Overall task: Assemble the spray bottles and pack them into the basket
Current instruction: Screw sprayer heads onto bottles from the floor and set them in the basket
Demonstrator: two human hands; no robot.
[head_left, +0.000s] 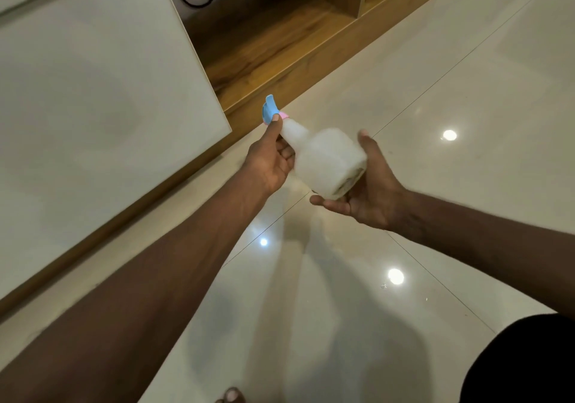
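A translucent white spray bottle (pixel 326 161) lies tilted in mid-air between both hands, its neck pointing up-left. A blue spray head (pixel 270 110) with a pink collar sits on the neck. My left hand (pixel 270 161) grips the neck just below the blue head, thumb against it. My right hand (pixel 368 189) cups the bottle's base from below and behind, fingers spread around it. The bottle is blurred by motion. No basket is in view.
A white-topped table (pixel 102 97) with a wooden edge fills the left. A low wooden shelf unit (pixel 280 38) runs along the back. Glossy cream floor tiles (pixel 435 91) with light reflections lie below. A toe (pixel 231 395) shows at the bottom edge.
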